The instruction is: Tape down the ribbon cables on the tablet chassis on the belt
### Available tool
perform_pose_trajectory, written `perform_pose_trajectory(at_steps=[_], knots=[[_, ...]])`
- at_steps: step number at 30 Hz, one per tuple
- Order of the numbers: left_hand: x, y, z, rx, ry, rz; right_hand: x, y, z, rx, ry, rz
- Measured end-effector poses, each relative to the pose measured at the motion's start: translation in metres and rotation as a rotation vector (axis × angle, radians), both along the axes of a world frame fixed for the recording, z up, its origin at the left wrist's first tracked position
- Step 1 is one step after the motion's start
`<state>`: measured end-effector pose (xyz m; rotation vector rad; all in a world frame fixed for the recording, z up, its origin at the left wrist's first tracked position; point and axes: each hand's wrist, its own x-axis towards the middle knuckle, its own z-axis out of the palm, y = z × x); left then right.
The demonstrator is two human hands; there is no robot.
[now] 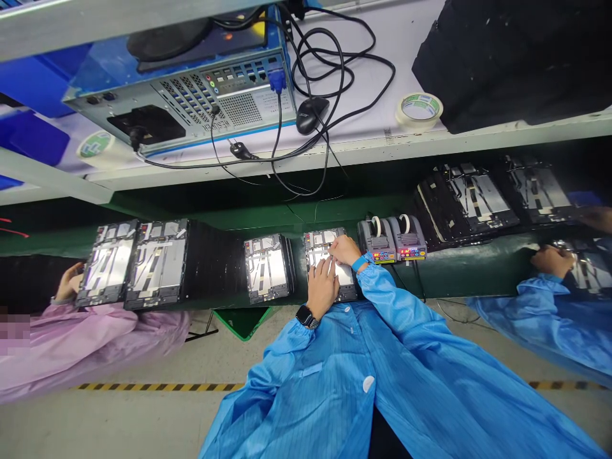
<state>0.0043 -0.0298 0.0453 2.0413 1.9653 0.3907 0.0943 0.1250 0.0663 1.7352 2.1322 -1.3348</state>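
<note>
An opened tablet with its inner parts bare [343,275] lies on the bench in front of me, both my hands over it. My left hand [322,291], with a black watch at the wrist, rests on it with the fingers stretched out. Above the tablet's upper right part, my right hand [345,249] has its fingers bent together in a pinch; whatever is between them is too small to make out. To the left sits a stack of similar opened tablets [265,268]. Just right stand two tape dispensers [377,239] with lit displays.
More opened tablets [157,264] stand in leaning stacks at left, others [478,197] at right. Co-workers in a pink sleeve [95,328] and a blue sleeve [521,312] flank me. The shelf above bears a computer case [191,102], loose cables, a mouse [312,115] and a tape roll [419,109].
</note>
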Motion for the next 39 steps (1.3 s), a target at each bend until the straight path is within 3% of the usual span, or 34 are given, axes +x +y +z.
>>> perform_pose_trajectory(at_steps=[11, 17, 21, 25, 28, 32, 39], knots=[[-0.003, 0.001, -0.003, 0.041, 0.058, -0.027, 0.004, 0.009, -0.01, 0.223, -0.214, 0.085], [-0.009, 0.003, -0.002, 0.087, 0.057, 0.094, 0.027, 0.007, -0.02, 0.265, -0.233, -0.001], [-0.01, 0.004, 0.001, 0.075, 0.029, 0.146, 0.071, -0.019, -0.026, 0.365, -0.122, -0.173], [-0.011, 0.003, 0.003, 0.072, -0.008, 0.194, 0.103, -0.058, -0.042, 0.374, 0.138, -0.314], [-0.009, 0.004, 0.004, 0.056, -0.022, 0.183, 0.1, -0.079, -0.059, 0.404, 0.325, -0.311], [0.0, 0.011, 0.002, 0.027, -0.018, 0.179, 0.084, -0.086, -0.075, 0.383, 0.416, -0.332], [0.011, 0.02, 0.003, 0.031, -0.126, 0.3, 0.077, -0.095, -0.079, 0.373, 0.482, -0.341]])
